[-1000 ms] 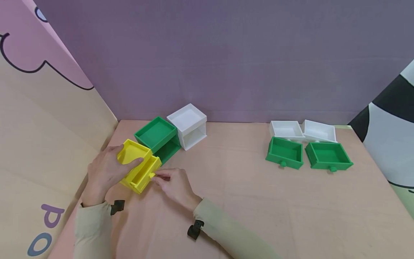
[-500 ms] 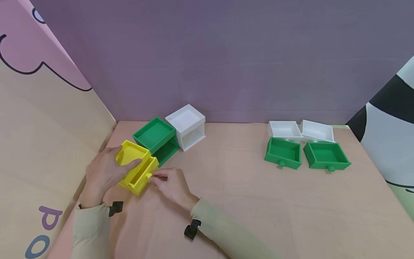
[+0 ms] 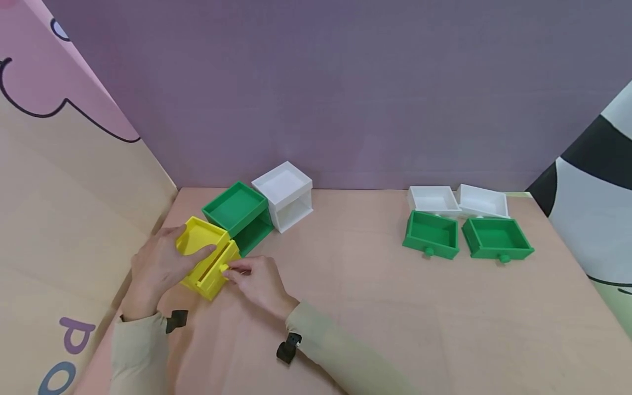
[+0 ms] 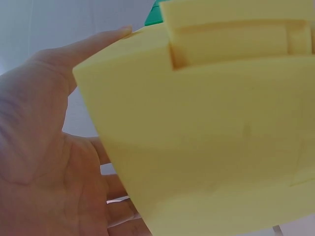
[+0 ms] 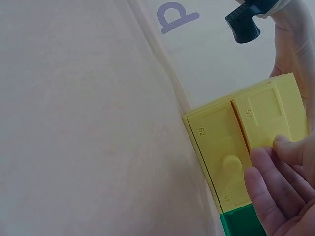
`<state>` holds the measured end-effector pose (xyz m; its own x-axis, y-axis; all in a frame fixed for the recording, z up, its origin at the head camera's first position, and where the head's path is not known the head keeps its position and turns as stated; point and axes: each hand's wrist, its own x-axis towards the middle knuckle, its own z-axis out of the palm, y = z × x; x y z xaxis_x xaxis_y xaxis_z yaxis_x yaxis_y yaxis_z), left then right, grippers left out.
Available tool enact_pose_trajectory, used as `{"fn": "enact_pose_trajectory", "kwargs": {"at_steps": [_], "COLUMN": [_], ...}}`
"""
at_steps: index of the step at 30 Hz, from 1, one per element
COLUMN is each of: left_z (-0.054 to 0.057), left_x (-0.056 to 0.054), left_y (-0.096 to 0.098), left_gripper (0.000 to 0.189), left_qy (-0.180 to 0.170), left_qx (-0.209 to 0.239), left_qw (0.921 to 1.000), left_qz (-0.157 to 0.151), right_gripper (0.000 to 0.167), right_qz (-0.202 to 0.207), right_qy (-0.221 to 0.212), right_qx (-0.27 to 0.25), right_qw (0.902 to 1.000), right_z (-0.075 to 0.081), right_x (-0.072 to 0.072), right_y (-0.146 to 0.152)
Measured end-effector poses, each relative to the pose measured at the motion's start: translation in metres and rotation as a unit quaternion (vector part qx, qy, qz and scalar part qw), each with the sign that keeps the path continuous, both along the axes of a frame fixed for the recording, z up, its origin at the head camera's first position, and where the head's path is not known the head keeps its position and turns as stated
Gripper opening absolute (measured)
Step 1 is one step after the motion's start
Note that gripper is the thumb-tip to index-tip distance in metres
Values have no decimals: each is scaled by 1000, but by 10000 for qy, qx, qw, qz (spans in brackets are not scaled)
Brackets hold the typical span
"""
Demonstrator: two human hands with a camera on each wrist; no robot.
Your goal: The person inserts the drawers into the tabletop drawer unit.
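Since the earlier frames, the upper yellow drawer (image 5: 266, 110) has slid deeper into the yellow cabinet (image 3: 201, 236), so only a narrow strip of its inside shows past the cabinet's front edge. I pinch its knob (image 3: 224, 267) between the thumb and fingers of my right hand (image 3: 261, 282), the hand nearly closed on it. My left hand (image 3: 158, 266) is spread wide and grips the cabinet, thumb over the top and fingers round the far side. Below that drawer, the lower yellow drawer (image 5: 214, 147) sits in its slot, its own knob free. On the bench (image 3: 355, 302), the green cabinet (image 3: 236, 208) stands against the yellow one, with the white cabinet (image 3: 281, 184) just beyond it. Well off to my right lie two green drawers (image 3: 432, 235), with two white drawers (image 3: 433, 200) behind them.
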<state>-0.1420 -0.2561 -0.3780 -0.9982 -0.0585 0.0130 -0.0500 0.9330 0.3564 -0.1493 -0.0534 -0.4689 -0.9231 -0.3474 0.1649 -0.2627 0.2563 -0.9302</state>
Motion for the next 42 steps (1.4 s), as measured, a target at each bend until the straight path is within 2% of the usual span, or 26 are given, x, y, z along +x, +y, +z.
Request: {"fn": "enact_pose_trajectory", "kwargs": {"at_steps": [12,17,22,28,34,38,42], "left_z": [0,1,2,1,-2,-3,-3], "left_x": [-2,-2,-2,-4,-4,-6,-9], "left_y": [-1,-2,-6,-9,-7,-4,3], "left_gripper": [99,100,100,98,98,95,87], "left_qy": [64,13,-80,-122,-72,84,483], "left_qx": [-44,-6,57,164,246,396,607], "left_qw": [9999,10000,9998,9995,9994,9989,9969], "left_qz": [-99,-95,-151,-227,-234,-222,-147], "right_gripper": [26,25,24,24,24,22,24], "right_qz": [-24,1,8,46,200,141,-44], "right_qy": [78,7,84,-55,63,90,-35], "right_qx": [237,153,47,-113,182,157,94], "right_qw": [9997,9999,10000,9999,9996,9997,9999], "right_z": [2,1,-3,-8,-15,-18,-15], "right_x": [-3,-3,-4,-3,-3,-5,-8], "right_y": [-7,-10,-15,-17,-4,12,32]}}
